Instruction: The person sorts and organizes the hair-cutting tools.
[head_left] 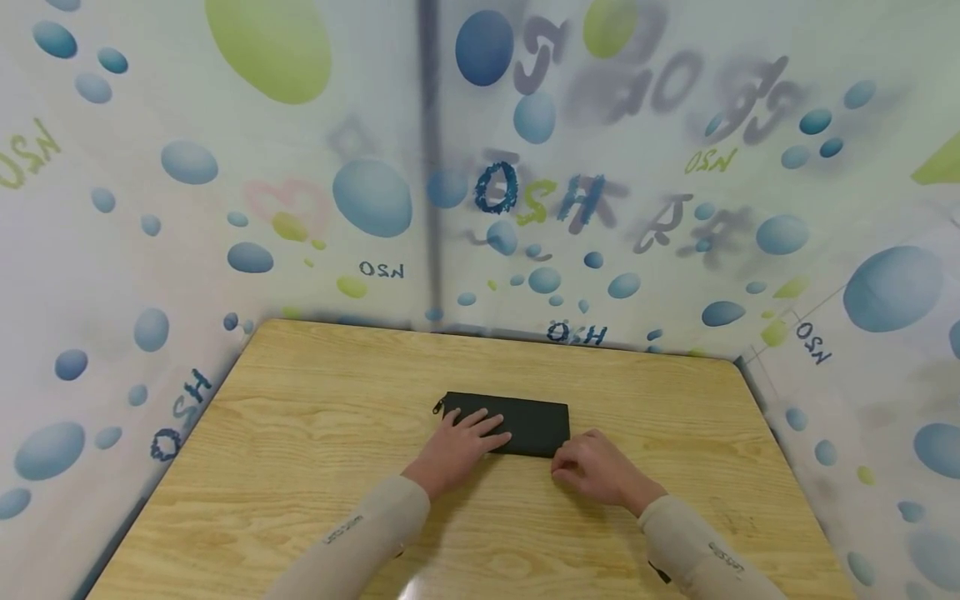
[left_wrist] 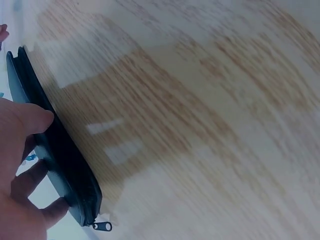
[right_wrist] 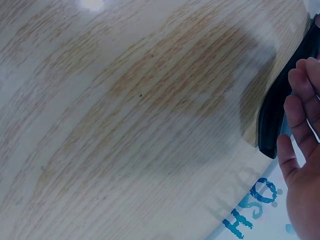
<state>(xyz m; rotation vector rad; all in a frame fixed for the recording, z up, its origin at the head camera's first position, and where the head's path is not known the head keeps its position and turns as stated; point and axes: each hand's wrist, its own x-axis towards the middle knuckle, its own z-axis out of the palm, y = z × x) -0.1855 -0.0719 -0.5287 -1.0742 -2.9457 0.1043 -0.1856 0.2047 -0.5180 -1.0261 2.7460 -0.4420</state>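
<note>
A flat black zippered pouch (head_left: 534, 423) lies on the wooden table, its zipper pull (head_left: 438, 407) at the left end. My left hand (head_left: 459, 450) rests with spread fingers across the pouch's left half. In the left wrist view, the thumb of that left hand (left_wrist: 15, 150) touches the zipped near edge of the pouch (left_wrist: 62, 145). Beside the pouch's near right corner is my right hand (head_left: 596, 468), its fingers loosely bent. The right wrist view has these fingers (right_wrist: 297, 115) close to the pouch's end (right_wrist: 270, 130); nothing shows in their grasp, and the thumb is not clearly seen.
The light wooden table (head_left: 315, 392) has rounded far corners. Pale walls (head_left: 375, 108) printed with blue and green ovals and lettering stand around its back and sides.
</note>
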